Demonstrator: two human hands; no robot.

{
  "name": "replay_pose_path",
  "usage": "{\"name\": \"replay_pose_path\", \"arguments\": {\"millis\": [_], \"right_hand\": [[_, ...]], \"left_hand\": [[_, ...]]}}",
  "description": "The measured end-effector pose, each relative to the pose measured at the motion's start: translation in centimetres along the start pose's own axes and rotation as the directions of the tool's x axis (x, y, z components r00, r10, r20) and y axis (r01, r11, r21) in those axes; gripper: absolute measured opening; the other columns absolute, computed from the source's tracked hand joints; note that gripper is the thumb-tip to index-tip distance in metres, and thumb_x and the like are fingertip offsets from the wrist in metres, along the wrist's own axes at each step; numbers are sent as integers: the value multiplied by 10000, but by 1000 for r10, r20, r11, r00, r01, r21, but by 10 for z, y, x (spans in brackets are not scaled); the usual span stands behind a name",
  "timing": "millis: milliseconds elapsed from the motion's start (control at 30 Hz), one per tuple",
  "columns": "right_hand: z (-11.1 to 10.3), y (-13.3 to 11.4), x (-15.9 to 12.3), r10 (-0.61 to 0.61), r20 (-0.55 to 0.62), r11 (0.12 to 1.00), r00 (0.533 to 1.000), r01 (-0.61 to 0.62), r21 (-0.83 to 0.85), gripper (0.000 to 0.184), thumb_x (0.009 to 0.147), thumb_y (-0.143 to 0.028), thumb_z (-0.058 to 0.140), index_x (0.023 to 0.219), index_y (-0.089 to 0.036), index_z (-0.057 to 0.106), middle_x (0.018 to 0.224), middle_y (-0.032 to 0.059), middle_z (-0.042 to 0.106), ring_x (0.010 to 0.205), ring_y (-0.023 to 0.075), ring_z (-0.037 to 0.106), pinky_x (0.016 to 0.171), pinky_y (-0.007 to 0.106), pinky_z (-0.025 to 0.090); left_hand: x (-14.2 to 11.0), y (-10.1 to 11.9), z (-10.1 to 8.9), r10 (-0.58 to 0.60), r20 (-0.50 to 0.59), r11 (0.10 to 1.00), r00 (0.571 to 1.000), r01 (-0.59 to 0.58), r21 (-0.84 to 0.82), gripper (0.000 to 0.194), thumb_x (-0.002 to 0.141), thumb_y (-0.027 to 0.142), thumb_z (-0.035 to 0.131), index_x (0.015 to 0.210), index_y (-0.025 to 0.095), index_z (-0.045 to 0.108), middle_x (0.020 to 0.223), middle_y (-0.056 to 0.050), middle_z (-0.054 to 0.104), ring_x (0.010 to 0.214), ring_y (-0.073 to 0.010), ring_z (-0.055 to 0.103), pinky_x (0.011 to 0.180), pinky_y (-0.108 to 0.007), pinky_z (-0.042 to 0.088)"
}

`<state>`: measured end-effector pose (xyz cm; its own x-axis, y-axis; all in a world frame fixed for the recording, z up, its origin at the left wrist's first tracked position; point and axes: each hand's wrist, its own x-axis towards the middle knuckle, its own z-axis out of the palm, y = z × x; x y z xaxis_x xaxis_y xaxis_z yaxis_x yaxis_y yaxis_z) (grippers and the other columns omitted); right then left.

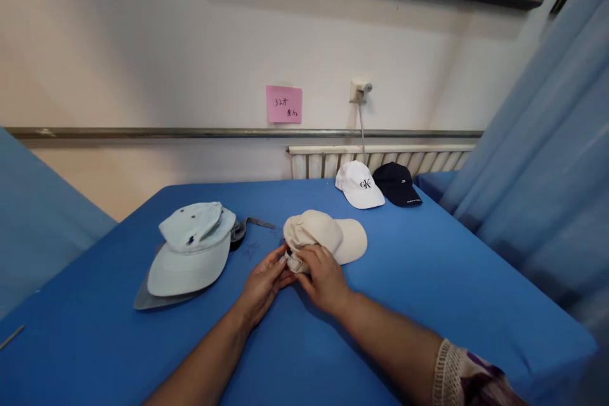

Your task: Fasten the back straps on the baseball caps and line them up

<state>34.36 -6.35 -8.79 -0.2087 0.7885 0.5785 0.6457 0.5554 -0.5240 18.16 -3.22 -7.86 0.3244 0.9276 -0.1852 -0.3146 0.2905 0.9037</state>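
Note:
A beige baseball cap (316, 229) rests in the middle of the blue-covered table, its brim pointing right. Its back strap faces me. My left hand (267, 280) grips the strap end from the left, fingers partly under it. From the right, my right hand (325, 277) pinches the strap and the cap's lower edge, thumb below and fingers on top. The strap's buckle is partly hidden by the fingers. To the left lies a light blue cap (194, 254) with a small dark logo, stacked on a grey cap (164, 301) whose loose strap sticks out to the right.
At the far right edge of the table (428, 304) sit a white cap (356, 185) and a black cap (396, 184), side by side. Behind are a radiator (328, 163) and a metal rail (190, 133). Blue curtains (537, 139) hang at the right. A thin stick (12, 337) lies at the left edge.

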Motion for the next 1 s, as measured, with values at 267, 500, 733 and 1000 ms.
{"name": "replay_pose_path", "arguments": {"millis": [267, 500, 733, 1000], "right_hand": [[-3, 21, -2, 39, -93, 993, 995, -28, 110, 339, 797, -125, 593, 1127, -203, 583, 1105, 86, 625, 1057, 239, 556, 940, 403, 464], [-4, 21, -2, 12, -27, 1000, 1000, -11, 21, 354, 807, -123, 579, 1154, -194, 591, 1129, 86, 613, 1059, 239, 535, 944, 403, 449], [-8, 17, -5, 3, 111, 998, 994, 4, -66, 302, 839, -131, 554, 1134, -180, 592, 1132, 86, 605, 1043, 235, 522, 936, 397, 428], [-10, 15, -6, 33, 172, 989, 985, -7, -151, 266, 846, -147, 557, 1106, -167, 608, 1093, 95, 619, 1001, 249, 529, 897, 403, 429]], "left_hand": [[-3, 0, -3, 241, -8, 794, 970, -193, 577, 508, 817, 408, 645, 1246, 143, 591, 779, -45, 711, 720, -187, 669, 713, -319, 533], [-10, -3, 0, 499, 358, 156, 789, -488, 859, 255, 887, 304, 553, 1104, 229, 663, 1110, -76, 689, 1051, -240, 614, 963, -413, 464], [-13, -4, 7, 379, 418, -5, 825, -450, 893, 315, 928, 256, 470, 1214, 223, 598, 1139, -90, 688, 1051, -251, 624, 951, -408, 473], [-13, -14, 11, 357, 407, -89, 841, -403, 911, 303, 930, 210, 434, 1185, 223, 595, 1082, -95, 692, 999, -249, 647, 906, -382, 488]]}}
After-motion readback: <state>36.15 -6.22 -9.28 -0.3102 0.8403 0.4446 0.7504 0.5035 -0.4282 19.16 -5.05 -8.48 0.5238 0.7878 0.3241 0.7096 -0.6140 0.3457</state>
